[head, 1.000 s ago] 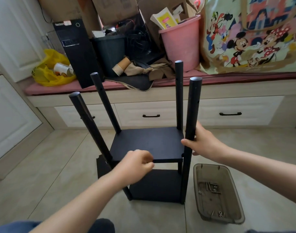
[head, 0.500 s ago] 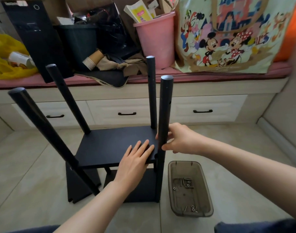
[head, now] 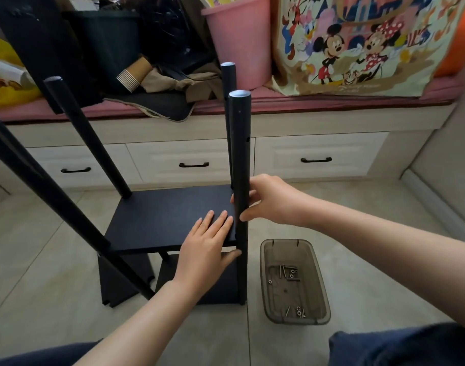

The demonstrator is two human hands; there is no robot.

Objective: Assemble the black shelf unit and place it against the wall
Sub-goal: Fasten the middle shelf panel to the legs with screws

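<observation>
The shelf (head: 168,215) stood on the floor (head: 371,260); the tray (head: 297,321) holding screws (head: 289,273) lay right of it, and drawers (head: 178,154) ran behind it.

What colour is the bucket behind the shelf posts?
Pink; the bucket shows best in the head view.

Black shelf unit (head: 168,215) among pink and cream.
The shelf unit is matt black; its front pole (head: 240,143) has a pale grey top. The bucket (head: 239,43) is pink, the big bag (head: 358,48) cream with colourful cartoon mice, the paper cup (head: 133,73) brown with a striped end. The drawers (head: 173,154) are cream with black handles (head: 193,165); the tray (head: 315,262) is smoky brown.
</observation>
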